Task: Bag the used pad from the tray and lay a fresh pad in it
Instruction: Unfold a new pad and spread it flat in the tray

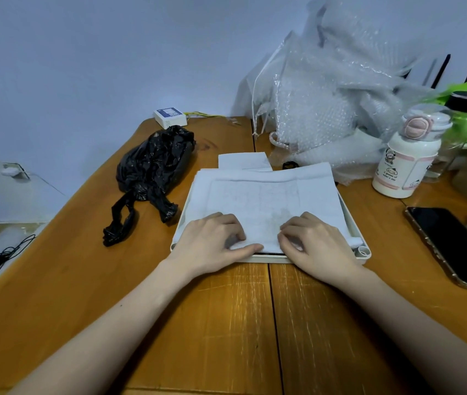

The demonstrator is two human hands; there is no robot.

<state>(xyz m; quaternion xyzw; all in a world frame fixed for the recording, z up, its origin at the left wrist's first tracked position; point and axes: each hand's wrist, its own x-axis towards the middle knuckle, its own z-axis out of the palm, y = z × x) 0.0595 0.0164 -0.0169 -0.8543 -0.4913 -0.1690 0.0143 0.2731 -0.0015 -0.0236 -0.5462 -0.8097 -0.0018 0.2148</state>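
On the scratched, glossy wooden tabletop (pixel 226 323) sits a shallow cream plastic tray (pixel 365 253), rectangular with rounded corners. Inside it lies the used pad (pixel 269 195), a white quilted sheet, faintly soiled grey toward the near middle, its far edge riding up over the tray's rim. Both hands are at the pad's near edge: the left hand (pixel 212 240) has its fingers (pixel 233 232) curled down on top with the thumb tucked along the folded edge, pinching it; the right hand (pixel 315 240) likewise has fingers bent and bunched on the soft material, gripping it. Just beyond the tray a smaller white folded sheet (pixel 243 160) lies flat, possibly the fresh pad. Left of the tray, apart from it, a crinkled shiny black plastic bag (pixel 152 169) slumps with its two handle loops trailing toward the near side. Behind rises a heap of clear bubble wrap (pixel 326 95); to the right stand a white and pink bottle (pixel 409 158) and a dark smartphone (pixel 451 246) lying flat.
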